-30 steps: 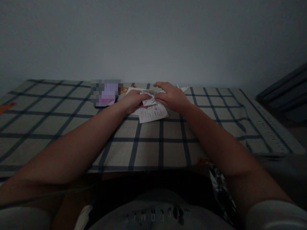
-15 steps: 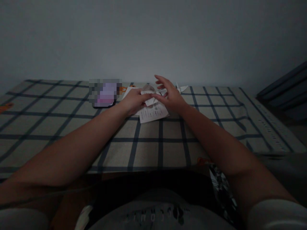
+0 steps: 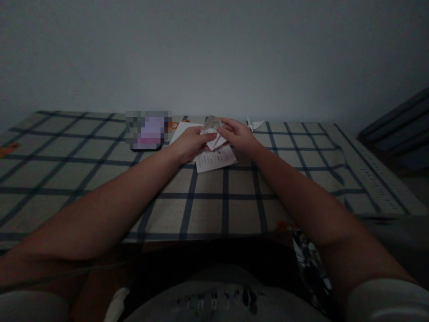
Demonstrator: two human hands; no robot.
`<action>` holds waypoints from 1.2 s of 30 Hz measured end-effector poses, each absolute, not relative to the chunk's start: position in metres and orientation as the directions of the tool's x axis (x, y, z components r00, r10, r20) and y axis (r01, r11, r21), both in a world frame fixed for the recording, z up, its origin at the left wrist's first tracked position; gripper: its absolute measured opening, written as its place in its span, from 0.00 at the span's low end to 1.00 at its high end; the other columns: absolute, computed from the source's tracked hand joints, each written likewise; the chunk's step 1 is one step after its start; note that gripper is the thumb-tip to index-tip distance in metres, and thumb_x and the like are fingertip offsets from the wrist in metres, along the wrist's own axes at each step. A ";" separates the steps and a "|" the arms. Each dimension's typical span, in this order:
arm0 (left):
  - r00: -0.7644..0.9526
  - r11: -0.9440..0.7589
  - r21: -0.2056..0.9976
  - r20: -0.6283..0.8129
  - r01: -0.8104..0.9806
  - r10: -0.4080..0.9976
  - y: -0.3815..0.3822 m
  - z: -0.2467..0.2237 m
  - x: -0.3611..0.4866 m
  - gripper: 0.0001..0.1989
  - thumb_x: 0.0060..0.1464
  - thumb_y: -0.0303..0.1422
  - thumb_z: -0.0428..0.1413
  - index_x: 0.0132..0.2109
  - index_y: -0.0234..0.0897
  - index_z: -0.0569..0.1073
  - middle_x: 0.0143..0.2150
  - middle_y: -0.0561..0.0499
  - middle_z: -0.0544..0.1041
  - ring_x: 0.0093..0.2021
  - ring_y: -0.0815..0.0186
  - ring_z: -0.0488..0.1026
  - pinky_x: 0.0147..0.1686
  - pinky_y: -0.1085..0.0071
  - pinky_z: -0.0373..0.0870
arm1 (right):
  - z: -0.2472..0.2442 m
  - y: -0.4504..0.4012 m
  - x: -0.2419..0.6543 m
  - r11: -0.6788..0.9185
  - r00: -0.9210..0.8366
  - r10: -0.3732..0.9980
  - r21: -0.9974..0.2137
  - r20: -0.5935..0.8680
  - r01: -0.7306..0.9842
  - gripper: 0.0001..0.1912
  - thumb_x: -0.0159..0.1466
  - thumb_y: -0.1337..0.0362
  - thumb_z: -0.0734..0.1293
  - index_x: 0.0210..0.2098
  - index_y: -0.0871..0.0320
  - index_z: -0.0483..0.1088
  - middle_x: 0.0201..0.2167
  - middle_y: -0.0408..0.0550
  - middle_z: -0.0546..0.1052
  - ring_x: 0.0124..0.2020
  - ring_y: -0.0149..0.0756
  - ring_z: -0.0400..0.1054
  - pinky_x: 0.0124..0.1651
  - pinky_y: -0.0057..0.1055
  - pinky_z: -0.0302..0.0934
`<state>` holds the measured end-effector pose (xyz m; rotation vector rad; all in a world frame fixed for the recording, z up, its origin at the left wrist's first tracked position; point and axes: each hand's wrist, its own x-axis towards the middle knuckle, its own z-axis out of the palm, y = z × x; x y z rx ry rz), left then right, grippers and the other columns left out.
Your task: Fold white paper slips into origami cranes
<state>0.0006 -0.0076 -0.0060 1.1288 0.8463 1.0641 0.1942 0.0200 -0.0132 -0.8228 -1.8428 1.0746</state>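
A piece of folded paper [image 3: 214,139] with pale creased flaps is held between my two hands above the table. My left hand [image 3: 191,142] grips its left side, thumb lying across the front. On the other side my right hand [image 3: 237,134] pinches the paper, its fingers curled behind the upper edge. Beneath lies a printed sheet [image 3: 216,160] with lines of dark text. Part of another white sheet [image 3: 182,129] shows behind my left hand. Just past my right hand sits a small folded white paper shape [image 3: 256,124] with pointed ends.
A phone [image 3: 149,132] with a lilac screen, partly pixelated, lies left of the papers. The checked tablecloth [image 3: 224,210] covers the table up to the plain wall [image 3: 214,58]. At the far right stands a dark slatted object [image 3: 398,129].
My right hand has closed from spread, raised fingers to a pinch on the folded paper. The left hand still holds it, and the paper is tilted up slightly more.
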 end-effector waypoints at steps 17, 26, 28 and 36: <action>0.189 0.072 0.991 -0.050 -0.110 0.981 -0.013 0.006 0.003 0.07 0.54 0.30 0.67 0.33 0.31 0.79 0.27 0.48 0.79 0.25 0.69 0.74 0.29 0.73 0.70 | -0.012 0.016 0.195 0.485 -0.457 0.813 -0.854 0.361 0.187 0.30 0.64 0.46 0.72 0.60 0.56 0.78 0.57 0.53 0.81 0.51 0.42 0.78 0.55 0.43 0.76; 0.211 0.100 0.991 -0.081 -0.083 0.974 -0.017 0.009 0.004 0.06 0.57 0.27 0.63 0.32 0.31 0.80 0.28 0.47 0.80 0.24 0.69 0.74 0.29 0.73 0.73 | -0.010 0.017 0.196 0.495 -0.453 0.809 -0.850 0.375 0.179 0.26 0.65 0.47 0.72 0.55 0.57 0.80 0.53 0.52 0.83 0.51 0.40 0.78 0.57 0.41 0.74; 0.222 0.083 0.993 -0.062 -0.088 0.973 -0.019 0.009 0.006 0.06 0.59 0.27 0.62 0.33 0.30 0.80 0.30 0.47 0.82 0.26 0.69 0.76 0.34 0.72 0.77 | -0.011 0.018 0.197 0.480 -0.456 0.811 -0.862 0.367 0.161 0.26 0.66 0.49 0.71 0.57 0.59 0.79 0.53 0.54 0.83 0.49 0.40 0.78 0.54 0.40 0.76; 0.223 0.076 0.996 -0.063 -0.046 0.973 -0.020 0.006 0.007 0.02 0.55 0.26 0.64 0.35 0.31 0.81 0.32 0.47 0.83 0.29 0.67 0.79 0.34 0.73 0.78 | -0.013 0.023 0.198 0.461 -0.498 0.803 -0.871 0.327 0.172 0.22 0.68 0.56 0.70 0.57 0.59 0.78 0.55 0.54 0.82 0.50 0.40 0.78 0.54 0.41 0.76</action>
